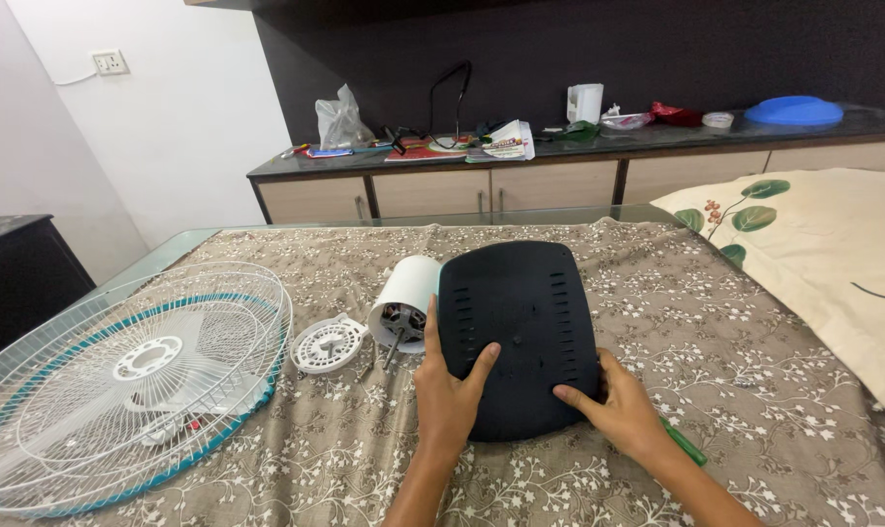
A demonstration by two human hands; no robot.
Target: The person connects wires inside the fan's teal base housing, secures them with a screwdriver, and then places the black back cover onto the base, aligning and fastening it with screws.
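Black rounded-rectangle slotted plastic base plate [518, 337] lies flat just right of the white cylindrical motor housing [405, 301], left hand [449, 390] and right hand [618, 410] spread open on its near edge; looks rigid, light, best gripped by the rims.

Near edge of black base [518, 337] covered by both hands [449, 390]. Green tool [684, 445] mostly hidden under right wrist. Fan guard [120, 381] cut by left and near picture edges. Small items on far counter [560, 146] too small to tell. Pillow [813, 244] cut at right.
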